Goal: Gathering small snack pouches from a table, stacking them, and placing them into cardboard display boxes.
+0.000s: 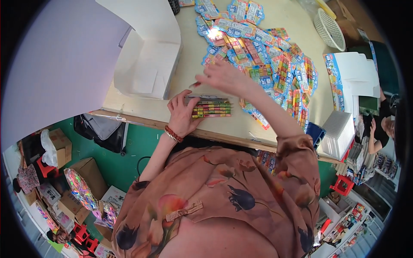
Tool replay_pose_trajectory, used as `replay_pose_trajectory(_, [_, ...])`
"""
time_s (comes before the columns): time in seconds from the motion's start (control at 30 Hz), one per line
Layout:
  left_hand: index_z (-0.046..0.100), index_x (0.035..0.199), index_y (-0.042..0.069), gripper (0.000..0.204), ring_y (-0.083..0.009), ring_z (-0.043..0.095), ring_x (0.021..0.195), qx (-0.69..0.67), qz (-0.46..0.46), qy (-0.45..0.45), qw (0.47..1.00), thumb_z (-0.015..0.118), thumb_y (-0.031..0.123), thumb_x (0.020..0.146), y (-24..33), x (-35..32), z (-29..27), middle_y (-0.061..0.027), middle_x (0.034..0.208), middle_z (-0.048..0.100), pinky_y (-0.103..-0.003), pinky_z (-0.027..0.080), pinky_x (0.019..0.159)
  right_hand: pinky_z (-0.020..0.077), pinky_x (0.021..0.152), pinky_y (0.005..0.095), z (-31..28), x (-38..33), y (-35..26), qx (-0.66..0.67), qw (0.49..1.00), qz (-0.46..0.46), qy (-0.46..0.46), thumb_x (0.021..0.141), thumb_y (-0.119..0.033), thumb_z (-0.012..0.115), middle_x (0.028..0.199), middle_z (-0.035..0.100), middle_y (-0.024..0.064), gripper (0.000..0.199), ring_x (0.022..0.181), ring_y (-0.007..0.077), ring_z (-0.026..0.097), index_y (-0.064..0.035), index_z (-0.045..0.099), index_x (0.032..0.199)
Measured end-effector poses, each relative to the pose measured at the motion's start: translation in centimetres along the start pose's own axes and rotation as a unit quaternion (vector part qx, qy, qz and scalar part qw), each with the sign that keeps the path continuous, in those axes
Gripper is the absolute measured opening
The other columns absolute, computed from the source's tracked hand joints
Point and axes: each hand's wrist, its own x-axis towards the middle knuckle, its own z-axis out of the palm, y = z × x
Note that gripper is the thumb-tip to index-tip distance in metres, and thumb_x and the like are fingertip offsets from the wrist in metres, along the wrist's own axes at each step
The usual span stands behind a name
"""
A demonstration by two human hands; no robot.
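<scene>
My left hand (182, 115) is closed round the left end of a neat stack of slim, colourful packs (215, 109) near the table's front edge. The packs lie side by side, with yellow, green and red edges showing. Just above them is my right hand (226, 78), its fingers bent and slightly blurred. A small red-and-white piece (195, 85) shows at its fingertips, too small to name. Right of the hands spreads a heap of flat blue-edged packets (260, 77) with colourful segmented contents.
An open white carton (148, 64) stands left of my hands. At the far right are a white plastic basket (329, 29), printed card sheets (350, 75) and a ridged clear stack (338, 134). Boxes (88, 177) crowd the green floor at left. Another person (383, 129) is at right.
</scene>
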Motion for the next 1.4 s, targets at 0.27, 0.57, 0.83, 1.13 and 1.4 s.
replay_pose_trajectory(0.27, [0.036,0.137,0.010,0.092,-0.0372,0.037,0.123,-0.093,0.008,0.172,0.981,0.085,0.031,0.062,-0.2,1.3,1.4,-0.0164,0.125,0.043,-0.049,0.028,0.101,0.0496,0.067,0.0360,1.3,-1.3,0.6,0.421,0.894,0.134,-0.080,0.091,-0.025,0.056,0.080,0.066,0.0122,0.022,0.071,0.0276,0.063,-0.0063,0.067,0.097])
replay_pose_trajectory(0.57, [0.036,0.139,0.005,0.088,-0.0329,0.049,0.111,-0.202,0.032,0.017,0.979,0.083,0.016,0.066,-0.5,2.2,0.4,-0.0169,0.121,0.045,-0.037,0.044,0.095,0.0447,0.094,0.0416,5.3,-2.9,16.6,-0.068,0.936,0.304,0.163,0.088,-0.042,0.059,0.129,0.052,0.0159,0.050,0.117,0.0324,0.052,-0.0122,0.053,0.127])
replay_pose_trajectory(0.83, [0.045,0.127,0.005,0.074,-0.0331,0.051,0.110,-0.252,0.058,-0.033,0.965,0.082,0.006,0.063,-1.3,1.2,0.8,-0.0178,0.121,0.046,-0.037,0.047,0.094,0.0518,0.060,0.0373,2.8,-4.7,9.8,-0.025,0.915,0.282,0.287,0.089,-0.021,0.052,0.084,0.066,0.0030,0.020,0.078,0.0270,0.064,-0.0161,0.060,0.107])
replay_pose_trajectory(1.13, [0.026,0.144,0.009,0.102,-0.0340,0.046,0.119,-0.239,0.080,0.006,0.968,0.085,0.014,0.062,-1.2,2.7,1.0,-0.0205,0.134,0.034,-0.038,0.043,0.100,0.0486,0.066,0.0351,3.9,-8.6,-3.3,0.365,0.857,0.304,0.200,0.088,-0.013,0.058,0.083,0.066,0.0100,0.013,0.074,0.0282,0.063,-0.0050,0.067,0.091])
replay_pose_trajectory(1.4, [0.038,0.136,0.009,0.086,-0.0340,0.046,0.117,-0.257,0.087,-0.111,0.956,0.083,0.010,0.062,-1.2,3.3,-0.5,-0.0178,0.127,0.042,-0.036,0.042,0.100,0.0309,0.104,0.0510,4.4,-11.7,-2.0,-0.019,0.834,0.507,0.215,0.083,-0.016,0.061,0.134,0.045,0.0120,0.039,0.131,0.0355,0.034,-0.0124,0.055,0.121])
